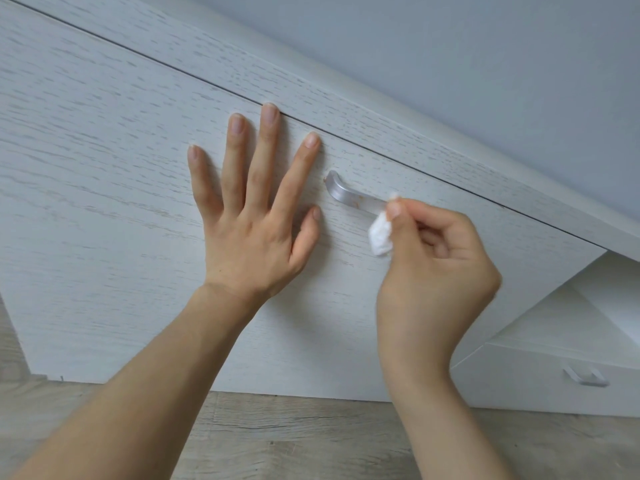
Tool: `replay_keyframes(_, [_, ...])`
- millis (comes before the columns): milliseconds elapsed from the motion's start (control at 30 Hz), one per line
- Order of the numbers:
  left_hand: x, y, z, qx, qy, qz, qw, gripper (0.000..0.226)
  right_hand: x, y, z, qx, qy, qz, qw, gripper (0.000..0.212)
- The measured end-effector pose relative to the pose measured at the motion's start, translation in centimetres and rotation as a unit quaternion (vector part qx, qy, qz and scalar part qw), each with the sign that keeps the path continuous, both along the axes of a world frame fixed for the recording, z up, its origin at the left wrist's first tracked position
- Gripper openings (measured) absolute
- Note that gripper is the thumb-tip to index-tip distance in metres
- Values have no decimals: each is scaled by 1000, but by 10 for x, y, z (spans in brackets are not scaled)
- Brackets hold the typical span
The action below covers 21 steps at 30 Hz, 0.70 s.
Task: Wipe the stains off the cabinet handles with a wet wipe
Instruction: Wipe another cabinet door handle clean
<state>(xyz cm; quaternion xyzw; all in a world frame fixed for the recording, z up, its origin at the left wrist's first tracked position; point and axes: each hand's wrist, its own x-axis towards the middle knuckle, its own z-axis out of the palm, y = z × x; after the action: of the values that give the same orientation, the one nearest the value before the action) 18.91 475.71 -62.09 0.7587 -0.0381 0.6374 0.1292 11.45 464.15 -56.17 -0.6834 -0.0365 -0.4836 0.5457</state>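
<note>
White wood-grain door [114, 188] fills most of the view, camera tilted so its top edge runs diagonally down to the right. Left hand [254, 216] lies flat on the door, fingers spread wide, palm against the panel, middle fingertip reaching the gap along the door's top edge. Thumb tip sits just beside the left end of the handle [349, 195].

Handle is brushed silver metal, curved at its left end, mounted on the door near the top edge. Small brownish stain specks show on its lower face around mid-length, plus a reddish mark at the left mounting end. Right part of the handle is hidden behind the right hand [436, 268].

Right hand is curled, thumb and fingertips pinching a crumpled white wipe [380, 235]. Wipe is pressed against the handle, bunched below and poking out slightly above the thumb. Hand edges are a bit motion-blurred.

Lower right: a second white unit [540, 382] with its own small silver pull [587, 377], well apart from both hands. Grey-brown wood floor [294, 431] runs along the bottom. Pale grey wall [485, 57] above the cabinet's top edge. Both forearms are bare.
</note>
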Motion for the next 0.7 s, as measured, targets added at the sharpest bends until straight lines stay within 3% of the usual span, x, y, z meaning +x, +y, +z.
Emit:
replay_keyframes(67, [-1,-1,0,-2,0,-1,1000,60,0,6,-4,-39,1,11,999,22])
replay_keyframes(600, [-1,1,0,8,-5,-3,1000,60,2,4,-3,-32,-30,-9,999,22])
replay_keyframes(700, [-1,2,0,10,-7,-2,1000,59,2,14,-6,-106,-34,-8,994,19])
